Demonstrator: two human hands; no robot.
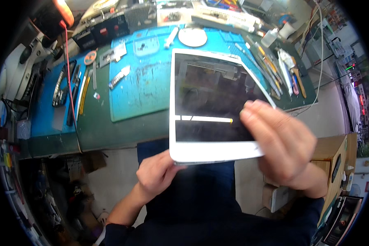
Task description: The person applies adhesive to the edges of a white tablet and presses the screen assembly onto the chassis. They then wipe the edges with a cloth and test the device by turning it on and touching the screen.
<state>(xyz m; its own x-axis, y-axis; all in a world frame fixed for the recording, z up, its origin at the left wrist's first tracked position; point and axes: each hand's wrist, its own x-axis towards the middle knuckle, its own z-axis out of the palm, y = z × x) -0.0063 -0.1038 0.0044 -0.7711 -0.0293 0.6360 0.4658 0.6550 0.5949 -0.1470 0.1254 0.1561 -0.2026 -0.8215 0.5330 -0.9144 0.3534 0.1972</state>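
A white-framed tablet [213, 152] with a dark, glossy screen is held up over my lap, tilted, its far part overlapping the bench mat. My left hand [156, 172] grips its near left corner, fingers under the edge. My right hand [281, 141] is in front of the right side of the screen, with thumb and fingers bunched together. It covers the tablet's near right corner. What these fingers pinch, if anything, is hidden, and I cannot tell whether they touch the glass. A bright strip of light reflects in the screen.
Under the tablet's far end lies a blue work mat [139, 94] on a green bench. Tweezers and screwdrivers [268, 65] lie at the right; a clear tray [146, 46] and a round white dish [192, 37] stand farther back. A red cable [68, 74] hangs down at the left.
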